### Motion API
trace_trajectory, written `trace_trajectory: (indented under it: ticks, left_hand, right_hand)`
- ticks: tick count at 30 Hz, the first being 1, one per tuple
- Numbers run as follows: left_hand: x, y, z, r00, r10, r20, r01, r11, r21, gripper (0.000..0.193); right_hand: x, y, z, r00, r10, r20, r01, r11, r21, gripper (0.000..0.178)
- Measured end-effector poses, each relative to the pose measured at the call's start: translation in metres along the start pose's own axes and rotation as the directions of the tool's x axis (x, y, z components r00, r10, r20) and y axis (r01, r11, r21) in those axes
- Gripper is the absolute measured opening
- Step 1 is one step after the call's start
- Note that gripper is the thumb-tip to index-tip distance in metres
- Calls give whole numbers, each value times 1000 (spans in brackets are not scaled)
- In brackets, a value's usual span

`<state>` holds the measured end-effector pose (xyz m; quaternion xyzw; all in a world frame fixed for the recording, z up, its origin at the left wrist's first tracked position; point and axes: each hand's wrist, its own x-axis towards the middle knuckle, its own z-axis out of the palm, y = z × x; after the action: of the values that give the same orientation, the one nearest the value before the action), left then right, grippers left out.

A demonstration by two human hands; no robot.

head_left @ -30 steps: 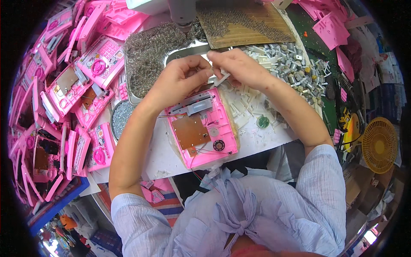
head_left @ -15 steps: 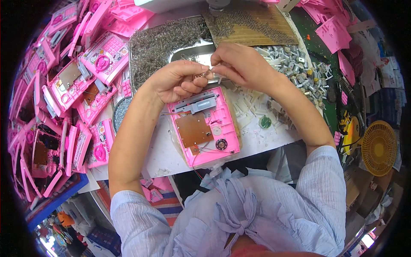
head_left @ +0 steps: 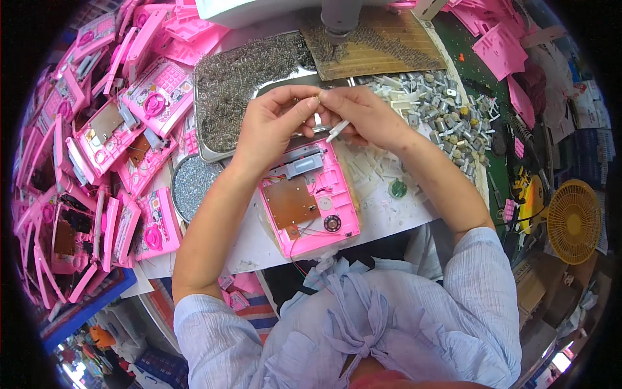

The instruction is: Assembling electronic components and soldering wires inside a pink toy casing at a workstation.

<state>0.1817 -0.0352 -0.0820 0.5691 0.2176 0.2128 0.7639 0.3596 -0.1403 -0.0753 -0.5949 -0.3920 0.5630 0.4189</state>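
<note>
My left hand [head_left: 280, 120] and my right hand [head_left: 363, 113] meet over the table, fingertips pinched together. A slim white plastic piece [head_left: 337, 131] sticks out under my right fingers. Whatever is between my left thumb and forefinger is hidden. Another small white piece [head_left: 318, 119] shows between the hands. Just below them lies an opened pink toy casing [head_left: 343, 194], its inside facing up. It carries a brown circuit board [head_left: 289, 204], a grey plastic part [head_left: 304, 165], thin wires and a round black speaker [head_left: 332, 223].
Beyond my hands are a metal tray [head_left: 210, 156] of small springs and a brown board [head_left: 395, 55] with more springs. White-and-silver parts [head_left: 447, 110] heap at right. Silvery bits [head_left: 197, 188] fill a round dish; pink casings [head_left: 159, 91] pile at left. A yellow basket [head_left: 573, 220] stands far right.
My hands have closed in on each other, with the left fingers curled inward. The springs seen in my left fingers are now hidden, and the white piece under my right hand has come into view.
</note>
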Motion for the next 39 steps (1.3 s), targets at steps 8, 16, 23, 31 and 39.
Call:
trace_trajectory:
  ticks: [8, 16, 23, 31, 39]
  left_hand:
    - [-11, 1, 5, 990, 82, -115, -62, 984, 168, 24]
    - [-12, -2, 4, 987, 144, -71, -133, 982, 136, 20]
    - [-15, 2, 3, 994, 21, -109, -13, 997, 70, 22]
    - [-6, 21, 4, 983, -185, 20, 182, 979, 89, 14]
    - [5, 21, 2, 982, -167, 87, 172, 983, -57, 13]
  right_hand:
    - [1, -2, 5, 996, 87, 18, -89, 987, 135, 46]
    - [8, 5, 10, 969, 127, 213, -221, 833, 507, 44]
    - [6, -1, 20, 988, 125, 94, -157, 809, 567, 37]
    - [3, -5, 4, 988, -151, 25, 142, 967, 213, 18]
    - [6, -2, -11, 905, -420, -66, 409, 902, -137, 30]
